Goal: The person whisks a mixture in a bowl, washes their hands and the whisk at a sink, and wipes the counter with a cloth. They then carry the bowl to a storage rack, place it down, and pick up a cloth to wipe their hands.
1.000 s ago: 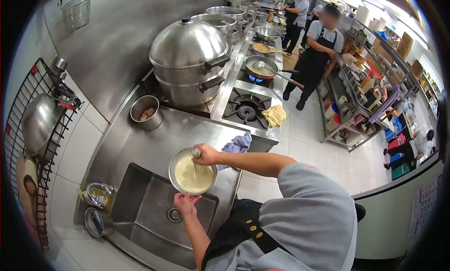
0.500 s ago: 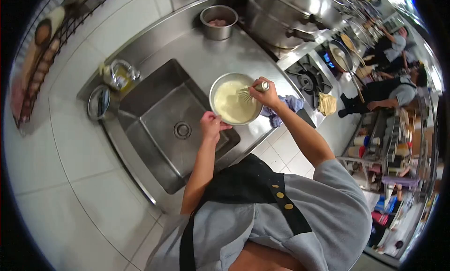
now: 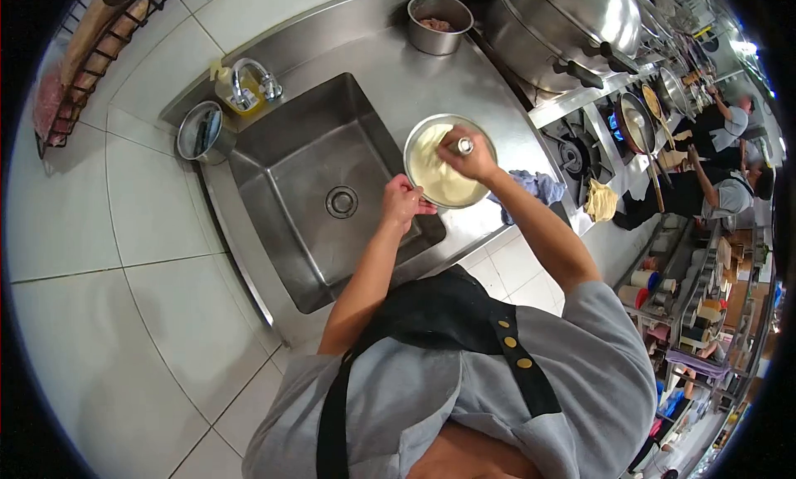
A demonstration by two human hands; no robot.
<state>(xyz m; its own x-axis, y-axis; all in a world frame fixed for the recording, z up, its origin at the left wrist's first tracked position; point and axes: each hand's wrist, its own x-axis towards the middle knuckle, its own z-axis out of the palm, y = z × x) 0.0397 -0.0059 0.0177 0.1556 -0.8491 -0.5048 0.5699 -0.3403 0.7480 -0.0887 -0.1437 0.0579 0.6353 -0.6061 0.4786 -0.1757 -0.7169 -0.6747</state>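
Note:
A round metal bowl (image 3: 409, 165) of pale yellow, creamy liquid (image 3: 438, 179) rests on the steel counter beside the sink. My left hand (image 3: 403, 203) is closed on the bowl's near-left rim. Over the bowl, my right hand (image 3: 466, 154) grips a whisk (image 3: 465, 146) by its handle, whose end points up at me. The whisk's wires are mostly hidden by the hand and blurred. A bluish cloth (image 3: 537, 186) lies on the counter just right of the bowl.
The steel sink (image 3: 290, 189) is at left, with a soap bottle (image 3: 236, 93) and a metal container (image 3: 201, 132) behind it. A pot with meat (image 3: 439, 24), a large steamer (image 3: 564, 31), a burner (image 3: 574, 151) and a yellow cloth (image 3: 601, 201) stand beyond. Two people work at right.
My right hand and the whisk have shifted from the bowl's right side toward its middle and far side. My left hand still holds the rim. The whole view has shifted with my head.

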